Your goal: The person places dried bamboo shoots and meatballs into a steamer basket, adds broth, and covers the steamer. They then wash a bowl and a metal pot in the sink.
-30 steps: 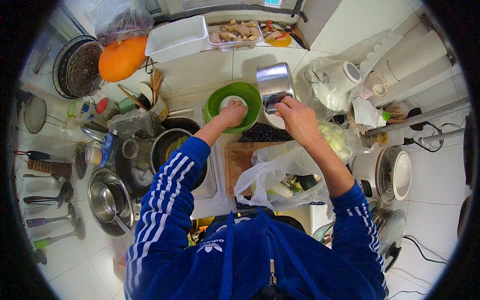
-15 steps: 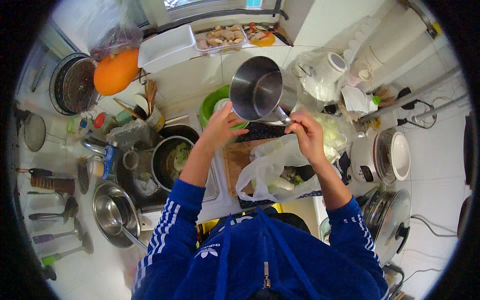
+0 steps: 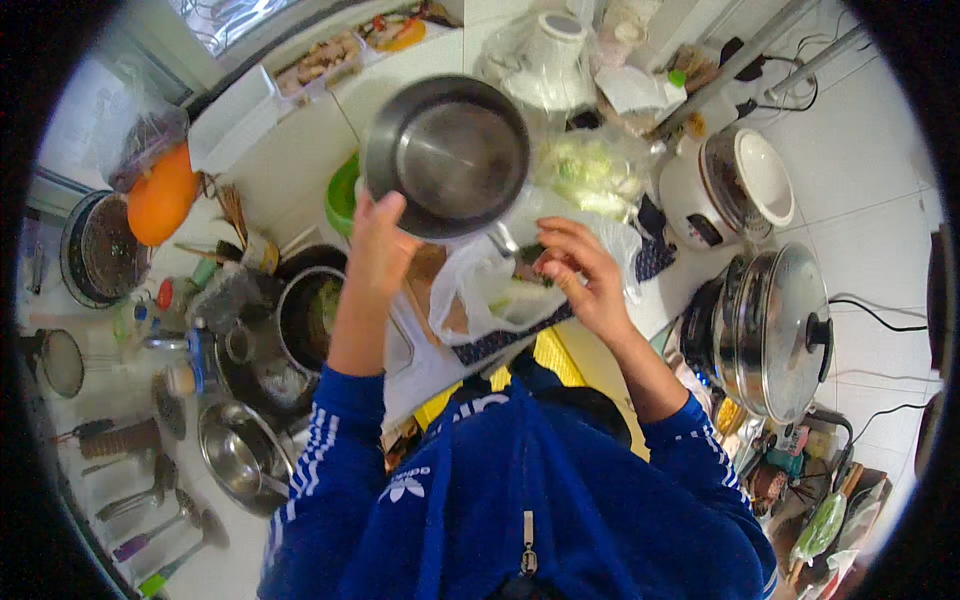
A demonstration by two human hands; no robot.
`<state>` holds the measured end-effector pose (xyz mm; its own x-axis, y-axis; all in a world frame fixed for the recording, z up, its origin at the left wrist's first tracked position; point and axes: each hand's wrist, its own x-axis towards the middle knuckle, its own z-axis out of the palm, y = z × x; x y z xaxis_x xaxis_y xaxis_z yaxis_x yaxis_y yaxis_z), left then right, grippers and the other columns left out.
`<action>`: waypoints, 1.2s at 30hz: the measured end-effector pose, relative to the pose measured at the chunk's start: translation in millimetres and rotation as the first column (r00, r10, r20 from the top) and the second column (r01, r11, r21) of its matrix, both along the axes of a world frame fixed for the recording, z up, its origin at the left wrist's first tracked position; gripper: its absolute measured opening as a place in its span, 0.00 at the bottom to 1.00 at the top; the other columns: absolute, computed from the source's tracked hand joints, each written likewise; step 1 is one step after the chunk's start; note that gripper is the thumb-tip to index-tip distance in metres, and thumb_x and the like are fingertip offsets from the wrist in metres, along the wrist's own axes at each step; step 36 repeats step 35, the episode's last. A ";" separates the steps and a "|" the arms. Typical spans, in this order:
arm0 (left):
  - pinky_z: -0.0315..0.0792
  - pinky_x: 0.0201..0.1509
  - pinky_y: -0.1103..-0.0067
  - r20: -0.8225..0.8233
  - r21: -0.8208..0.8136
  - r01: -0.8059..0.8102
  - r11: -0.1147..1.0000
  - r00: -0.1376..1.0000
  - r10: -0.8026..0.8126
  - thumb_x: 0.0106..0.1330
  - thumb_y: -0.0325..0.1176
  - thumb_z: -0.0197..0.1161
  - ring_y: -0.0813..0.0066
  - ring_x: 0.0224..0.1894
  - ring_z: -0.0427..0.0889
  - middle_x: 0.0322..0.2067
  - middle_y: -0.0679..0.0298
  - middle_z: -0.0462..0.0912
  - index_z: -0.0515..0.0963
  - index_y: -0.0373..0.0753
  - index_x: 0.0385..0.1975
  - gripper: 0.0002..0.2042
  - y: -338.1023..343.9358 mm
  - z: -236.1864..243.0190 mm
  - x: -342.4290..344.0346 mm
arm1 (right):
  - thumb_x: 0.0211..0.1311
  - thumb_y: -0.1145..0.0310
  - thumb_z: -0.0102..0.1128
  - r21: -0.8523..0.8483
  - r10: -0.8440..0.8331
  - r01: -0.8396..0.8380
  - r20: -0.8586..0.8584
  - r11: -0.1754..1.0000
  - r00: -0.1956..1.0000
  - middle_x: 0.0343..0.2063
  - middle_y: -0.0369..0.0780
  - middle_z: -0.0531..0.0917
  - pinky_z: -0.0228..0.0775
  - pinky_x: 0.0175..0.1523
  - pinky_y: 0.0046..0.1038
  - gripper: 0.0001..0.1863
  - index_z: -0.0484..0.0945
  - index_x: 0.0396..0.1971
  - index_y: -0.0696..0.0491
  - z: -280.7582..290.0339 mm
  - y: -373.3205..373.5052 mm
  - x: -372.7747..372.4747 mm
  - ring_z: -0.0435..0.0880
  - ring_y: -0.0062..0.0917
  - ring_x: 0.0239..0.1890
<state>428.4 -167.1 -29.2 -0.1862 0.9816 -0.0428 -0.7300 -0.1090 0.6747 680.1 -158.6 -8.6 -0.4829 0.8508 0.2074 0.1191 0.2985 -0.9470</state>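
Note:
A metal saucepan (image 3: pixel 455 150) is tilted in the air above the counter, its inside facing me with nothing in it. My left hand (image 3: pixel 375 245) grips its near-left rim, thumb toward the inside. My right hand (image 3: pixel 585 275) is just beside the short handle (image 3: pixel 503 238), fingers apart and partly curled, holding nothing. Below the pan lies a white plastic bag (image 3: pixel 455 290) with pale green vegetables in it, over a wooden cutting board (image 3: pixel 426 265). Part of a green basin (image 3: pixel 342 192) shows behind my left hand.
Left, a pot (image 3: pixel 290 320) with greens stands in the sink, near a steel bowl (image 3: pixel 225 465). Bagged cabbage (image 3: pixel 590 172) and a white cooker (image 3: pixel 685 205) are at right. A large lidded steamer (image 3: pixel 755 335) stands nearer. An orange pumpkin (image 3: pixel 162 200) sits far left.
My right hand has let go of the saucepan's handle. My left hand, open by the pan before, now grips its rim. The view has turned to the right.

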 end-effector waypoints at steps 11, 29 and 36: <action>0.62 0.56 0.59 -0.049 -0.360 -0.226 0.905 0.973 0.224 0.58 0.44 0.53 0.61 0.56 0.66 0.54 0.59 0.67 0.62 0.40 0.56 0.26 -140.3 -29.8 38.5 | 0.57 0.80 0.50 -0.060 -0.194 0.200 0.100 0.978 0.976 0.36 0.42 0.77 0.71 0.35 0.19 0.10 0.75 0.39 0.59 -39.0 -61.6 176.0 0.78 0.21 0.28; 0.76 0.40 0.61 -0.257 -0.565 0.373 0.735 0.767 -0.587 0.55 0.34 0.60 0.57 0.53 0.65 0.57 0.53 0.56 0.51 0.39 0.61 0.34 -34.5 -106.7 505.3 | 0.53 0.71 0.56 -0.109 -0.277 0.341 0.383 0.934 0.881 0.30 0.44 0.80 0.72 0.33 0.28 0.08 0.77 0.32 0.57 -123.9 -187.1 498.6 0.80 0.33 0.27; 0.78 0.37 0.62 -0.255 -0.675 0.389 0.627 0.674 -0.693 0.54 0.30 0.59 0.56 0.51 0.67 0.56 0.50 0.57 0.53 0.45 0.62 0.34 33.0 -179.7 547.3 | 0.55 0.72 0.56 -0.109 -0.440 0.543 0.466 0.832 0.768 0.30 0.42 0.80 0.72 0.32 0.25 0.08 0.78 0.33 0.57 -141.2 -231.3 543.7 0.80 0.28 0.26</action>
